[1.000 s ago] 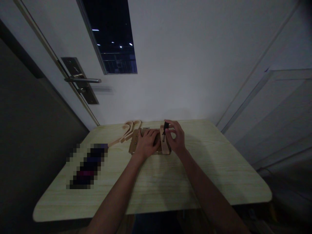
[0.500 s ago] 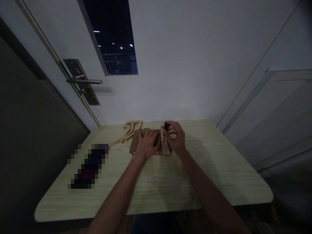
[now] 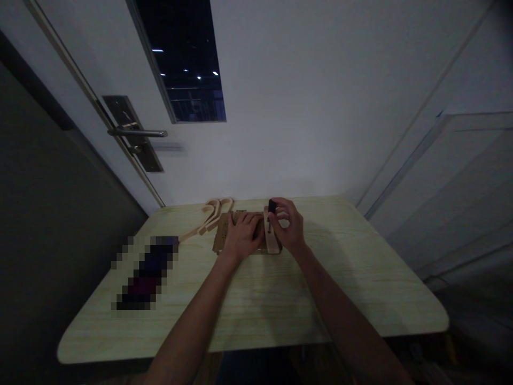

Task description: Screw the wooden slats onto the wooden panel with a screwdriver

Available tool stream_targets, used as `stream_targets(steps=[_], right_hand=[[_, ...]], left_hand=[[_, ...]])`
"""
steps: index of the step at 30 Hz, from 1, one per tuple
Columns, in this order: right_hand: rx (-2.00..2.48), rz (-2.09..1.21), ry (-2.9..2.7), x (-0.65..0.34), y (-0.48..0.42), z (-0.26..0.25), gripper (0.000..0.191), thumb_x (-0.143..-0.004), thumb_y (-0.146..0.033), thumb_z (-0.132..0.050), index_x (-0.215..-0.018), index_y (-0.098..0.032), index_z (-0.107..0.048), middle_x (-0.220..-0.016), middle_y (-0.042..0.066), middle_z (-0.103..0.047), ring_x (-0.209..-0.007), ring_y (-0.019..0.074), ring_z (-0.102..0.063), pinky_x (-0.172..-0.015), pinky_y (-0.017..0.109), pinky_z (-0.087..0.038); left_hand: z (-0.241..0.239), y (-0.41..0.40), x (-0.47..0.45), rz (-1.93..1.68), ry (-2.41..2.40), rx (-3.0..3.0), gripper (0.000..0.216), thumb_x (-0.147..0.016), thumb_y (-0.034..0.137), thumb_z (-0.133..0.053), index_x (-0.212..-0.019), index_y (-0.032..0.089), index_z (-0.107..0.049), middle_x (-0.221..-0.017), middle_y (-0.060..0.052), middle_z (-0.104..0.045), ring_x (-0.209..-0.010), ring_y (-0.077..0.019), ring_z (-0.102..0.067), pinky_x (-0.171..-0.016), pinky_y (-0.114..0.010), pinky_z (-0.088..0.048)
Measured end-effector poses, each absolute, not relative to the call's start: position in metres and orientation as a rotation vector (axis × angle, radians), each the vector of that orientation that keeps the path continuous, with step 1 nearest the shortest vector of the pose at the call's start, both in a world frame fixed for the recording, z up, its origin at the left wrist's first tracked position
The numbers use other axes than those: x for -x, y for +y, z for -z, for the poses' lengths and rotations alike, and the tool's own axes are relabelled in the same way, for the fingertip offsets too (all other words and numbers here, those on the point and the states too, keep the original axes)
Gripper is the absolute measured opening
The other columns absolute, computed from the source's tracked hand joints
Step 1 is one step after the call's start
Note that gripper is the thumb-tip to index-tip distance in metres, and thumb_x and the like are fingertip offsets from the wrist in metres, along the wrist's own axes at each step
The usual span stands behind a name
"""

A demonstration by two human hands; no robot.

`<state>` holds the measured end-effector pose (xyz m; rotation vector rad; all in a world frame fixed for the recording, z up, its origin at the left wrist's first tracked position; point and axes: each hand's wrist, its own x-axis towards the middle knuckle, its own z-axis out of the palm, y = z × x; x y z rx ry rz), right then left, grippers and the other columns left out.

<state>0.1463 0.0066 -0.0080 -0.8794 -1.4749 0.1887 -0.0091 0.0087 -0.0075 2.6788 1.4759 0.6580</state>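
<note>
A flat brown wooden board [image 3: 222, 235] with small holes lies near the far edge of the pale wooden table [image 3: 256, 289]. My left hand [image 3: 241, 235] lies flat on it with fingers stretched out, pressing it down. A light wooden strip [image 3: 271, 240] rests along the board's right side. My right hand [image 3: 287, 226] is closed round a small black-handled tool [image 3: 272, 207], held upright with its thin shaft on the strip.
Curved light wooden pieces [image 3: 210, 212] lie behind the board at the table's far left. A blurred dark object [image 3: 145, 274] sits on the table's left part. A door with a metal handle [image 3: 138, 133] stands at the left, and a white wall runs behind.
My right hand has shifted slightly on the tool handle. The left hand and the board stay in place.
</note>
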Motion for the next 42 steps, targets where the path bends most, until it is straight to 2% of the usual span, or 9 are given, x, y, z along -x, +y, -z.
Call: stream_targets(steps=[12, 27, 33, 37, 42], right_hand=[[0.859, -0.184, -1.456, -0.1488, 0.0079, 0.0077, 0.027, -0.087, -0.030, -0.058, -0.113, -0.025, -0.053, -0.099, 0.004, -0.064, -0.079, 0.0138, -0.065, -0.059, 0.024, -0.058], [0.905, -0.162, -1.485, -0.1452, 0.0058, 0.0062, 0.025, -0.091, -0.034, -0.053, -0.114, -0.025, -0.054, -0.105, 0.006, -0.064, -0.082, 0.0150, -0.064, -0.062, 0.027, -0.059], [0.822, -0.242, -1.542, -0.1437, 0.0053, 0.0073, 0.029, -0.092, -0.031, -0.051, -0.121, -0.026, -0.050, -0.109, 0.007, -0.065, -0.091, 0.0163, -0.068, -0.071, 0.031, -0.061], [0.850, -0.180, -1.534, -0.1432, 0.0086, 0.0100, 0.030, -0.090, -0.033, -0.055, -0.120, -0.028, -0.052, -0.107, 0.006, -0.064, -0.085, 0.0154, -0.066, -0.066, 0.030, -0.060], [0.898, -0.095, -1.534, -0.1453, 0.0101, 0.0093, 0.029, -0.087, -0.034, -0.060, -0.115, -0.028, -0.057, -0.095, 0.004, -0.060, -0.078, 0.0144, -0.060, -0.059, 0.026, -0.057]], left_hand=[[0.0044, 0.0071, 0.0084, -0.638, 1.468, -2.659, 0.035, -0.093, 0.037, -0.043, -0.126, 0.028, -0.048, -0.134, -0.005, -0.056, -0.129, -0.0251, -0.043, -0.114, -0.064, -0.008], [0.0051, 0.0082, 0.0090, -0.621, 1.478, -2.653, 0.037, -0.091, 0.035, -0.046, -0.127, 0.027, -0.048, -0.135, -0.006, -0.055, -0.129, -0.0269, -0.042, -0.112, -0.064, -0.012], [0.0063, 0.0082, 0.0091, -0.646, 1.467, -2.669, 0.035, -0.092, 0.036, -0.044, -0.125, 0.027, -0.048, -0.135, -0.006, -0.056, -0.129, -0.0261, -0.043, -0.113, -0.064, -0.011], [0.0086, 0.0092, 0.0094, -0.655, 1.480, -2.675, 0.036, -0.092, 0.035, -0.045, -0.126, 0.027, -0.049, -0.134, -0.006, -0.056, -0.129, -0.0270, -0.043, -0.112, -0.064, -0.011], [0.0094, 0.0095, 0.0093, -0.652, 1.485, -2.677, 0.036, -0.092, 0.036, -0.045, -0.126, 0.027, -0.049, -0.134, -0.007, -0.056, -0.129, -0.0276, -0.043, -0.112, -0.063, -0.012]])
